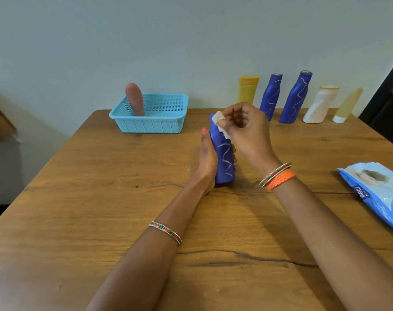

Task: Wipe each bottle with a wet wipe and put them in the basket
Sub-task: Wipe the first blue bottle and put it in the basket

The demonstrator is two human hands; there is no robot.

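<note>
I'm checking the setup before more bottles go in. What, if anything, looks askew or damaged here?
Nothing spilled. The table has long dark cracks near the front, and the brown bottle leans in the blue basket.

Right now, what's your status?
Left hand holds blue bottle upright on table. Right hand rubs wipe near its top. Nothing blocks basket.
</note>
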